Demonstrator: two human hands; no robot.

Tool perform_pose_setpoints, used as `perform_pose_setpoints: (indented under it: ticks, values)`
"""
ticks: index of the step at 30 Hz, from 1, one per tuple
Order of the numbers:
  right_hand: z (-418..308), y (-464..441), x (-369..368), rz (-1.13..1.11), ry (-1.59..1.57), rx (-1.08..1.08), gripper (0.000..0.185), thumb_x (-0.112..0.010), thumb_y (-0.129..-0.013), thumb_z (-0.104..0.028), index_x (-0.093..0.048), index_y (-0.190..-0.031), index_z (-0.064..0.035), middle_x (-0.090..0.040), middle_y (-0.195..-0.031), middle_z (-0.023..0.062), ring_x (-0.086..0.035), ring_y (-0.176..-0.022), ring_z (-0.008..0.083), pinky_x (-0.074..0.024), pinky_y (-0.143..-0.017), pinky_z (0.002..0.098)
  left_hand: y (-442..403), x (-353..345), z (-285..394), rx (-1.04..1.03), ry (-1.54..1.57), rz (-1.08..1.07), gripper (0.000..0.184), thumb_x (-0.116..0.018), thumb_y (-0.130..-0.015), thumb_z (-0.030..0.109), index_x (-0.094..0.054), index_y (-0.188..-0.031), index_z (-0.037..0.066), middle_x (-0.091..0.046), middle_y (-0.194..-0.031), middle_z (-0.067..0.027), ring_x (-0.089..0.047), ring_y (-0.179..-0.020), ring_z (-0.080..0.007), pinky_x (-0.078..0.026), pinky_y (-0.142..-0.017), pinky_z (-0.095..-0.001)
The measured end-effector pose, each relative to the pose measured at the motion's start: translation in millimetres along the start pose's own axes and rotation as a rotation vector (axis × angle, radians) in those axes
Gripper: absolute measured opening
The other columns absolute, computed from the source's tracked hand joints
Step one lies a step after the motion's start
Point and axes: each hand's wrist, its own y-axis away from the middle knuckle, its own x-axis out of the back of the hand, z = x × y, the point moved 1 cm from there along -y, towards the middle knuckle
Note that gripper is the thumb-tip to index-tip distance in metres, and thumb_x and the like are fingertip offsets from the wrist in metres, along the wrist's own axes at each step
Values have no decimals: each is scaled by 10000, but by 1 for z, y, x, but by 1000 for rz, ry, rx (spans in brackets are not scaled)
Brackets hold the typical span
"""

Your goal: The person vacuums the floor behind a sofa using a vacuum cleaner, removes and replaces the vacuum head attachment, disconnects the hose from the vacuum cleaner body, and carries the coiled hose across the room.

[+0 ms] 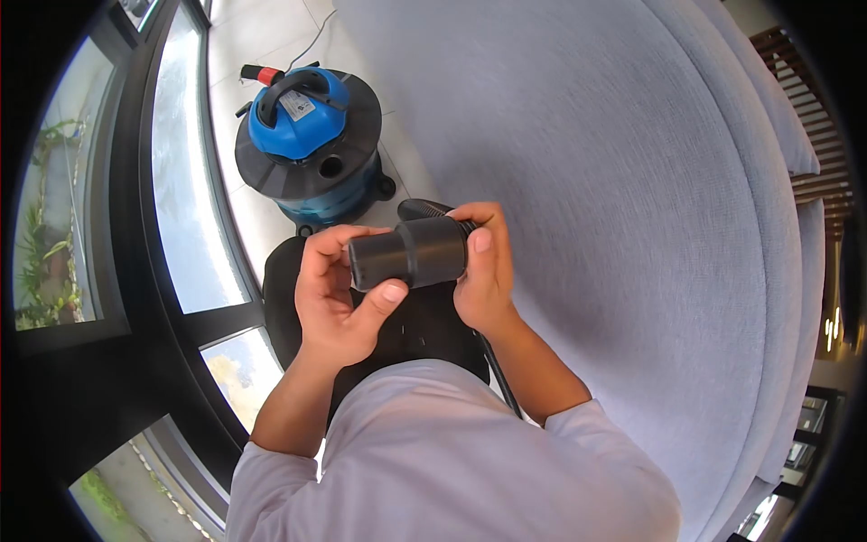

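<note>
Between my two hands is a black hose connector (411,254), a stepped cylinder lying roughly level. My left hand (339,294) grips its narrower left end, thumb below and fingers behind. My right hand (486,266) holds the wider right end, with the thumb on its edge. Behind the connector, part of a black ribbed hose (429,209) shows near my right fingers. Beyond my hands stands a blue and black canister vacuum (302,122), with a round open port (331,166) in its lid facing me.
A grey upholstered sofa (614,172) fills the right side. Black-framed glass doors (190,172) run along the left. Light floor tiles (244,41) lie under the vacuum, and a thin cord (316,36) trails behind it.
</note>
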Motion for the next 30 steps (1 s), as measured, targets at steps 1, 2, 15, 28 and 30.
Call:
perform_pose_setpoints:
  ticks: [1,2,15,28,30]
  values:
    - [-4,2,1,-46,132,196,403,-435,-1085,-412,-520,-1181,-30,-574,-973,51,-508,-895,100,-433,-819,276,0,0,1,49,79,12,536,-797,-895,173,-489,-1291,-14,-635,-1227,-126,-612,-1104,-171,-478,-986,-327]
    - [2,2,2,-27,149,322,418,-559,-1038,-408,-509,-1223,-37,-587,-952,73,-548,-864,166,-448,-809,333,2,2,1,51,76,0,536,-797,-895,173,-489,-1291,-14,-635,-1227,-126,-612,-1104,-171,-478,-986,-327]
    - [1,1,18,-95,144,537,372,-509,-1062,-362,-479,-1199,-18,-543,-901,88,-465,-741,151,-415,-694,320,5,0,-14,-90,132,-160,608,-800,-894,161,-436,-1366,41,-562,-1364,-165,-557,-1250,-232,-443,-1059,-369]
    - [-3,5,24,-153,-41,232,595,-627,-992,-501,-481,-1267,6,-526,-943,61,-472,-790,110,-421,-706,287,-3,7,-2,-201,60,-247,574,-803,-864,62,-464,-1326,60,-579,-1319,-189,-580,-1272,-372,-483,-1062,-493]
    - [3,1,33,-338,66,325,911,-782,-803,-638,-452,-1361,1,-552,-1013,72,-530,-868,139,-457,-773,309,-4,10,2,-139,72,-256,583,-789,-868,33,-463,-1351,50,-578,-1337,-187,-589,-1263,-344,-484,-1056,-449]
